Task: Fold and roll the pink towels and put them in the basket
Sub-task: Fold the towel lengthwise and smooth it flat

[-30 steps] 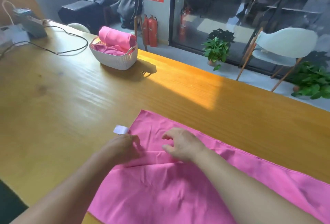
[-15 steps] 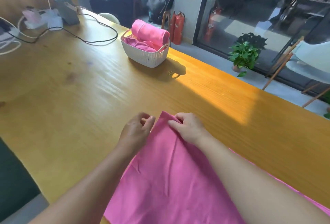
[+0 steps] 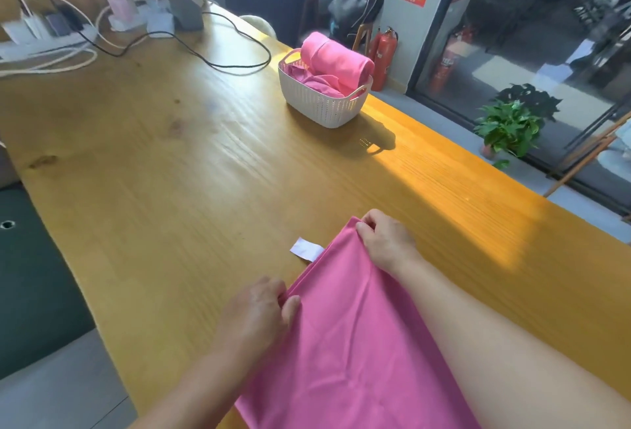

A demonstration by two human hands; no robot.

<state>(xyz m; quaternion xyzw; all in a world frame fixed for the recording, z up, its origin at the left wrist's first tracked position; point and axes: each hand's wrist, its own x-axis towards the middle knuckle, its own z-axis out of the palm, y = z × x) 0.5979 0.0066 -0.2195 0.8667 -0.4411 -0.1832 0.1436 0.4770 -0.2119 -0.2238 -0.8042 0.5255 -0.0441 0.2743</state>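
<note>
From the head camera we see the pink towel lying folded on the wooden table, near its front edge. Our right hand pinches the far corner of the towel with curled fingers. Our left hand grips the nearer corner between thumb and fingers. A white label sticks out from the edge between both hands. Further away stands the white basket, with a rolled pink towel inside.

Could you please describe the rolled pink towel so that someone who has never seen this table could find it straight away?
Start at the long wooden table and look to its far edge, where a white slotted basket stands. The rolled towel lies across its top. Unlike the crumpled pink cloth beneath it, it is a tight, smooth cylinder.
</note>
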